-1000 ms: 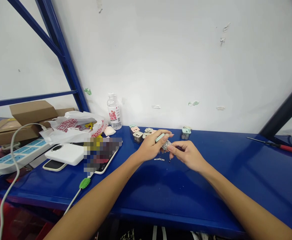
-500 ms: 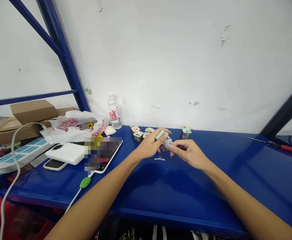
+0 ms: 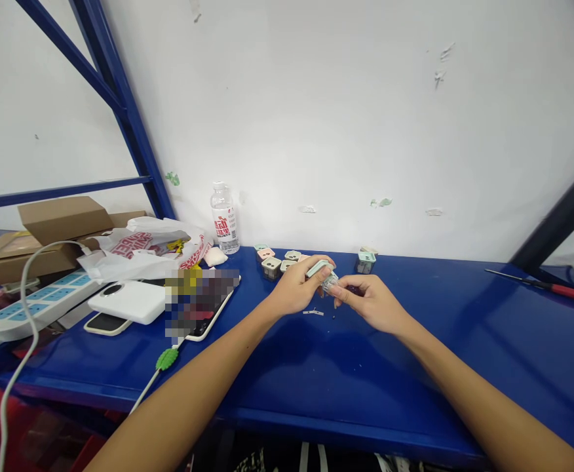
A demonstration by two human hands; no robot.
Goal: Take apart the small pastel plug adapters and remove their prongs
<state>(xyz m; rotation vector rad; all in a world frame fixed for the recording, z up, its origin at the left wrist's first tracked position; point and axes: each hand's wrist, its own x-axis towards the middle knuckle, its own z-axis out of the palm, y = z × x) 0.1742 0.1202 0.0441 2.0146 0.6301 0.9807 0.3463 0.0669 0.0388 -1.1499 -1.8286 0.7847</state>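
My left hand (image 3: 297, 286) is closed, thumb on top, around the pale green lid (image 3: 319, 267) of what looks like a small pencil sharpener. My right hand (image 3: 373, 303) pinches its clear container (image 3: 331, 283) between thumb and fingers. Lid and container meet at a tilt; whether they are joined I cannot tell, as fingers cover part of them. Just below on the blue table lies a small thin metal strip (image 3: 313, 313), near a tiny dark bit (image 3: 333, 318). Behind my left hand stand several similar boxes with pastel lids and dark holes (image 3: 271, 265).
Beyond my right hand stand more such boxes (image 3: 365, 261). A red-handled screwdriver (image 3: 567, 292) lies far right. Leftward are a water bottle (image 3: 225, 219), a phone (image 3: 215, 311) on a cable, a white device (image 3: 128, 300), a power strip (image 3: 46, 301), plastic bags (image 3: 139, 246) and cardboard boxes (image 3: 65, 219).
My left hand has tilted the pale green lid slightly, and its fingers have shifted a little. My right hand stays almost in place on the clear container.
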